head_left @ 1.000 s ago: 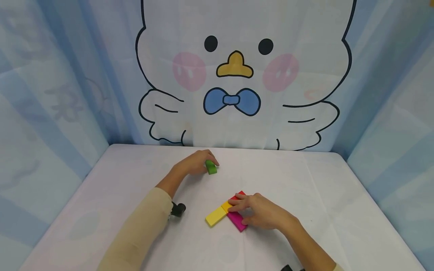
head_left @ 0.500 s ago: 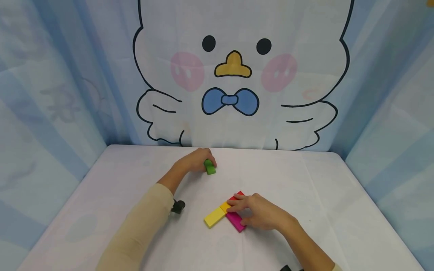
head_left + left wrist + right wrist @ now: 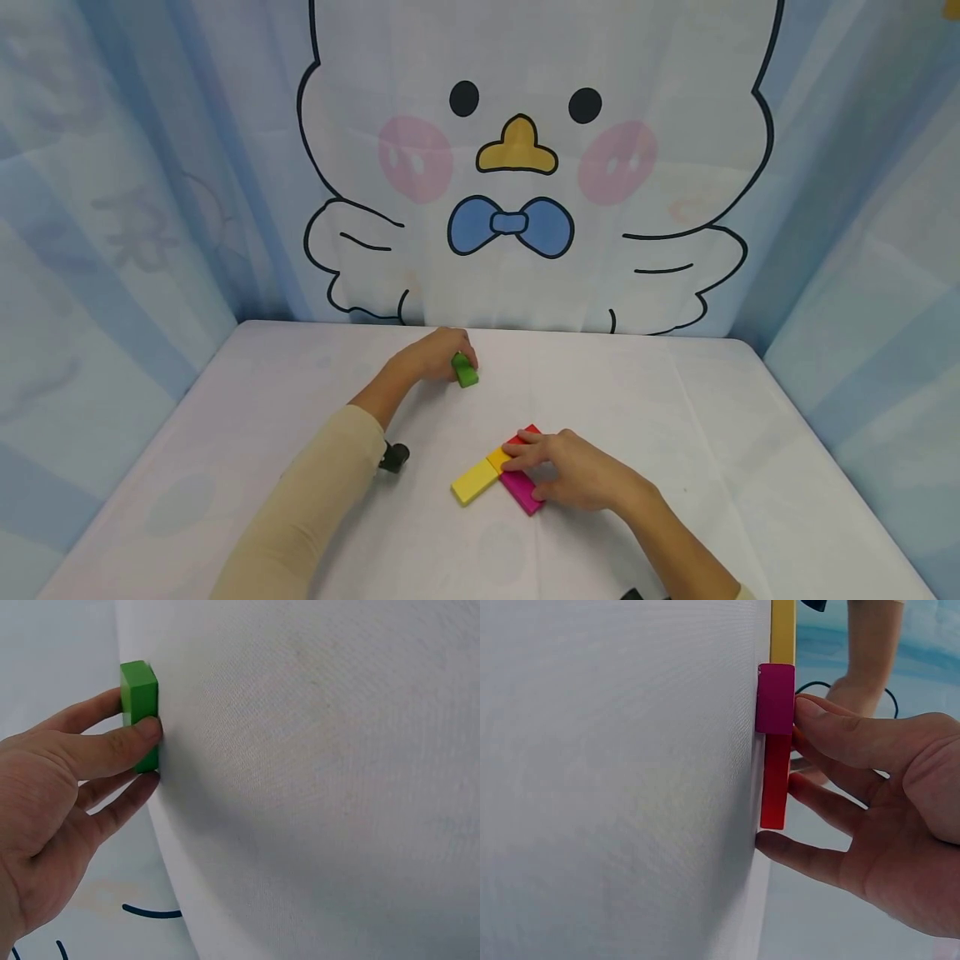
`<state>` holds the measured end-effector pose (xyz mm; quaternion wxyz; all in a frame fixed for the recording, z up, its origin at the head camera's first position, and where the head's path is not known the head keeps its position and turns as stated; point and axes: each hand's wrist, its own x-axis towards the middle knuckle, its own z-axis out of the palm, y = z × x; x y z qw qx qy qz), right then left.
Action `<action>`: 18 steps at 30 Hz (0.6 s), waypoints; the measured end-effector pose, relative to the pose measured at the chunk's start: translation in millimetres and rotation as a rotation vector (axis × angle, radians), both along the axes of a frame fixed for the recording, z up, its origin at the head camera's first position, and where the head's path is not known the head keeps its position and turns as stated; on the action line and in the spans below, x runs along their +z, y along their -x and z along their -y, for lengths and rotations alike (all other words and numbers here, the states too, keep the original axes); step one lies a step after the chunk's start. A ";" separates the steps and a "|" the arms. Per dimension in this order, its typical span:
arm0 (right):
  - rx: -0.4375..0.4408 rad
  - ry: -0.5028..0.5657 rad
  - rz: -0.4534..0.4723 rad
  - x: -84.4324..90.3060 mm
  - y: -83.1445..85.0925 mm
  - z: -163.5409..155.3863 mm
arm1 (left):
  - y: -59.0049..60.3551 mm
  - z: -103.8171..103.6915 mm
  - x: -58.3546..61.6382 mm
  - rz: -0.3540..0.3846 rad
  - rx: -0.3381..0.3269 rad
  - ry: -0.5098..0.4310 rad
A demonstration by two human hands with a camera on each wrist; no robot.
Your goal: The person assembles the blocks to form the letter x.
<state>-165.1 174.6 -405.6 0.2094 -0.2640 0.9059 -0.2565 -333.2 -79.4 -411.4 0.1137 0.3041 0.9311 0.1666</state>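
Near the back edge of the table, my left hand (image 3: 435,353) holds a green block (image 3: 467,375). The left wrist view shows the thumb pressed on one side of that green block (image 3: 140,697) and fingers behind it, low at the tabletop. Farther forward, my right hand (image 3: 581,471) rests lightly on several flat blocks laid together: a yellow one (image 3: 474,482), an orange one (image 3: 496,457), a magenta one (image 3: 517,490) and a red one (image 3: 533,428). Its thumb touches the magenta block (image 3: 776,697), and other fingers lie at the red block (image 3: 775,784). The hand partly covers the group.
A white cloth covers the table (image 3: 637,392). Behind it hangs a curtain (image 3: 525,292) printed with a cartoon bird, with blue curtains on both sides. A black wrist device (image 3: 394,457) sits by the left sleeve (image 3: 315,492).
My left hand has shifted very slightly and the green block has turned a little in its fingers. The right hand and the blocks under it keep their places.
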 end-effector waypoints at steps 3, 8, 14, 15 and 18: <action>0.006 0.002 -0.003 0.1 0.0 -0.1 | -0.3 -0.2 0.0 0.006 0.014 0.000; 0.015 -0.004 -0.011 0.5 0.1 0.2 | 1.1 -1.4 -0.6 0.024 0.040 0.011; 0.022 0.002 -0.016 1.1 0.1 -0.2 | -0.8 -2.0 0.8 0.047 0.059 0.006; 0.022 0.002 -0.014 1.1 0.1 -0.3 | -1.4 -2.2 1.1 0.052 0.062 0.005; 0.021 0.002 -0.015 0.8 0.0 -0.3 | -3.9 -2.3 2.8 0.064 0.070 0.005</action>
